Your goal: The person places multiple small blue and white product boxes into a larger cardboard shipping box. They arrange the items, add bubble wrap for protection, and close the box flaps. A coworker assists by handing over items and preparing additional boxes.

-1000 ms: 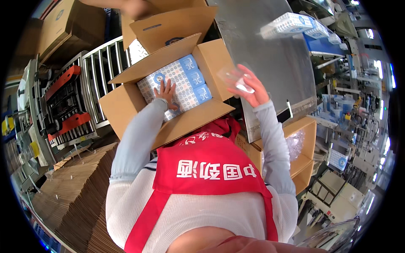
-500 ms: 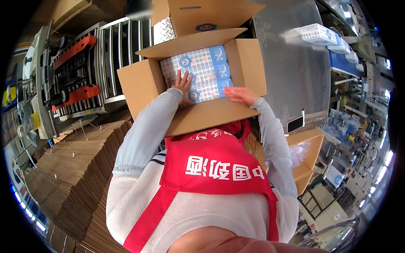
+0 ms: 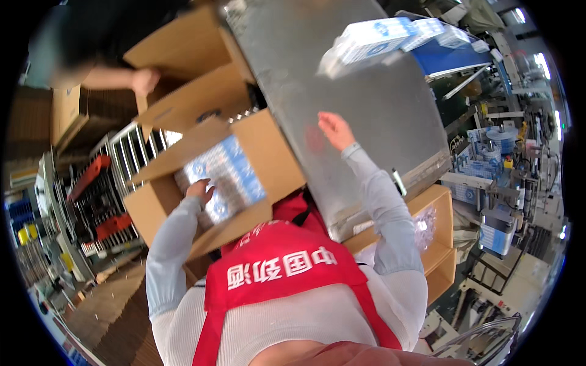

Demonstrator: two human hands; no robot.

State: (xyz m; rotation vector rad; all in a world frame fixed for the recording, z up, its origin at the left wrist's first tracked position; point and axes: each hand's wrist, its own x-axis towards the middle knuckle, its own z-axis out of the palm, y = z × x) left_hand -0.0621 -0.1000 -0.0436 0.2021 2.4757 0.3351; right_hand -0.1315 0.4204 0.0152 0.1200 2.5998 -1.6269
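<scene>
An open cardboard carton (image 3: 273, 152) stands before me with its flaps spread, filled with white and blue patterned packs (image 3: 243, 175) in a row. My left hand (image 3: 200, 191) is at the left part of these packs, fingers apart and gripping nothing. Over the grey metal table (image 3: 342, 177) to the right is my right hand (image 3: 337, 130), empty, its fingers stretched toward the far side. Beyond it, a blurred group of similar white and blue packs (image 3: 375, 41) lies at the table's far end.
At the far left, another person's hand (image 3: 144, 81) touches a second open carton (image 3: 183, 49). A roller conveyor (image 3: 125, 149) runs at the left, near stacked flat cardboard (image 3: 110, 305). An open box with clear plastic (image 3: 425, 226) stands at right, below the table edge.
My right hand has left the carton's packs and moved right, over the metal table. My left hand stays at the packs. The view has turned right, and another person's arm has appeared at far left.
</scene>
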